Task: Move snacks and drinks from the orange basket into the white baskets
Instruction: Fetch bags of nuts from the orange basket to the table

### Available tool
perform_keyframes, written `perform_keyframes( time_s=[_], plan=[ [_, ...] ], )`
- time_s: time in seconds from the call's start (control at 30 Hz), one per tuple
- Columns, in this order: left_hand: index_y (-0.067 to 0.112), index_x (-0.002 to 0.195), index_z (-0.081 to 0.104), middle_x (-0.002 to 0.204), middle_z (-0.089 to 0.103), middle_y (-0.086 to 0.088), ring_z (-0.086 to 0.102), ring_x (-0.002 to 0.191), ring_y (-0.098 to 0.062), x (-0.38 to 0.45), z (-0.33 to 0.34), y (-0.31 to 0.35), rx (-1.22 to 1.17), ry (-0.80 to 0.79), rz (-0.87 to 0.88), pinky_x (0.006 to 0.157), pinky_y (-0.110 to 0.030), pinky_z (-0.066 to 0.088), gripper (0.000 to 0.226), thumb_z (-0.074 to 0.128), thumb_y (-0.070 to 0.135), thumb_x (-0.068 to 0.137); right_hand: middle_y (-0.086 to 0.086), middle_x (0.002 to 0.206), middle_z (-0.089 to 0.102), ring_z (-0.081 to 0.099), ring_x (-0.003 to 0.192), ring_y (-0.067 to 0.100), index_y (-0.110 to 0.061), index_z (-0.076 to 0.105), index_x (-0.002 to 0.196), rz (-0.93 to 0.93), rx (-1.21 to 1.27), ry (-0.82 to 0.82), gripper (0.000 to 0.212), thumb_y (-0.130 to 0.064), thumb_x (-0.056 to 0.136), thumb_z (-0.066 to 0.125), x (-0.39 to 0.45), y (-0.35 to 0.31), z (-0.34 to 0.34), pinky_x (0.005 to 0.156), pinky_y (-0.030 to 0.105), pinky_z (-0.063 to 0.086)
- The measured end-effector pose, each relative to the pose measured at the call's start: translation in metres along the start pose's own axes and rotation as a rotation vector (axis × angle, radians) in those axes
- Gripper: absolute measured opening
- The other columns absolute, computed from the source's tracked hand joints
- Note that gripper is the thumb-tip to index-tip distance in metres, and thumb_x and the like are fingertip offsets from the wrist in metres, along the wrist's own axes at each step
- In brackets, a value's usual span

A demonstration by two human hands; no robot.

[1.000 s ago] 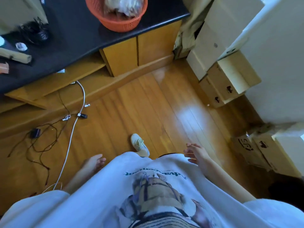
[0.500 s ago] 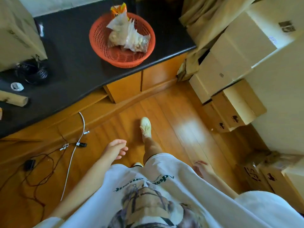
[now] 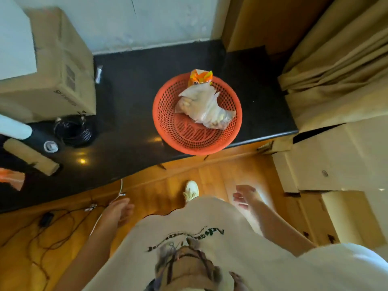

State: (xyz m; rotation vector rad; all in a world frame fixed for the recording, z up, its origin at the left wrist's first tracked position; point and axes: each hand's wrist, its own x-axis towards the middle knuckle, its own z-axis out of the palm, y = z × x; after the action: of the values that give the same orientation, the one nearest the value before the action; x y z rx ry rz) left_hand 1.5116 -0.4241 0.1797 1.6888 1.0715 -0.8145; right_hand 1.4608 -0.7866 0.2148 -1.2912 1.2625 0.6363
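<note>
- The orange basket sits on the black countertop near its front edge, straight ahead of the person and up from both hands; its front rim slightly overhangs the counter edge
- Inside it lie a clear plastic bag of pale snacks, its long axis running from the upper left to the lower right of the basket, and an orange-and-yellow snack packet propped against the far rim, just behind the bag and touching it
- The right hand hangs low over the wooden floor, fingers loosely spread, holding nothing; it is blurred, so finer detail cannot be told
- The left hand is also low, fingers relaxed and slightly curled, empty
- By my reading the right hand is nearer the basket, which lies forward and a little to its left; the bag's lower-right end is the closest part to it
- Nothing stands between hands and basket except the counter's front edge, so the reach must rise over it
- To the left on the counter, well apart: a cardboard box, coiled black cable, a cardboard tube
- Stacked cardboard cartons crowd the right side
- No white baskets are in view, so the drop place cannot be judged
</note>
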Motion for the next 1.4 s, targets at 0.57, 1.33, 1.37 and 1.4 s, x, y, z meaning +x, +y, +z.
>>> perform_keyframes(
  time_s=[0.57, 1.33, 1.37, 1.4],
  plan=[
    [0.023, 0.114, 0.059, 0.111, 0.060, 0.013, 0.056, 0.100, 0.004, 0.070, 0.150, 0.243, 0.614, -0.244, 1.038, 0.084, -0.009, 0.043, 0.028, 0.052, 0.008, 0.091, 0.005, 0.143, 0.032, 0.029, 0.134, 0.025, -0.016, 0.029, 0.140, -0.695, -0.934, 0.317, 0.078, -0.022, 0.073, 0.069, 0.138, -0.220, 0.055, 0.113, 0.039, 0.025],
    [0.011, 0.131, 0.043, 0.131, 0.053, -0.012, 0.051, 0.115, -0.032, 0.150, 0.218, 0.289, 0.759, -0.136, 1.229, 0.096, -0.041, 0.043, 0.065, 0.072, 0.011, 0.073, -0.001, 0.083, 0.060, 0.057, 0.076, 0.024, -0.034, 0.029, 0.116, -0.554, -0.974, 0.265, 0.076, -0.065, 0.056, 0.062, 0.170, -0.214, 0.067, 0.067, 0.034, 0.048],
    [0.013, 0.125, 0.047, 0.122, 0.059, -0.008, 0.058, 0.107, -0.028, 0.145, 0.211, 0.289, 0.694, -0.163, 1.189, 0.089, -0.037, 0.048, 0.060, 0.073, 0.013, 0.071, -0.004, 0.081, 0.062, 0.058, 0.076, 0.022, -0.035, 0.033, 0.114, -0.513, -0.931, 0.241, 0.075, -0.067, 0.052, 0.061, 0.165, -0.210, 0.067, 0.066, 0.033, 0.049],
    [0.014, 0.121, 0.049, 0.111, 0.063, -0.003, 0.062, 0.098, -0.023, 0.139, 0.203, 0.288, 0.640, -0.181, 1.131, 0.081, -0.033, 0.050, 0.057, 0.073, 0.015, 0.070, -0.008, 0.079, 0.061, 0.059, 0.075, 0.020, -0.035, 0.037, 0.109, -0.478, -0.876, 0.218, 0.071, -0.066, 0.050, 0.061, 0.158, -0.206, 0.067, 0.063, 0.031, 0.048]
  ],
)
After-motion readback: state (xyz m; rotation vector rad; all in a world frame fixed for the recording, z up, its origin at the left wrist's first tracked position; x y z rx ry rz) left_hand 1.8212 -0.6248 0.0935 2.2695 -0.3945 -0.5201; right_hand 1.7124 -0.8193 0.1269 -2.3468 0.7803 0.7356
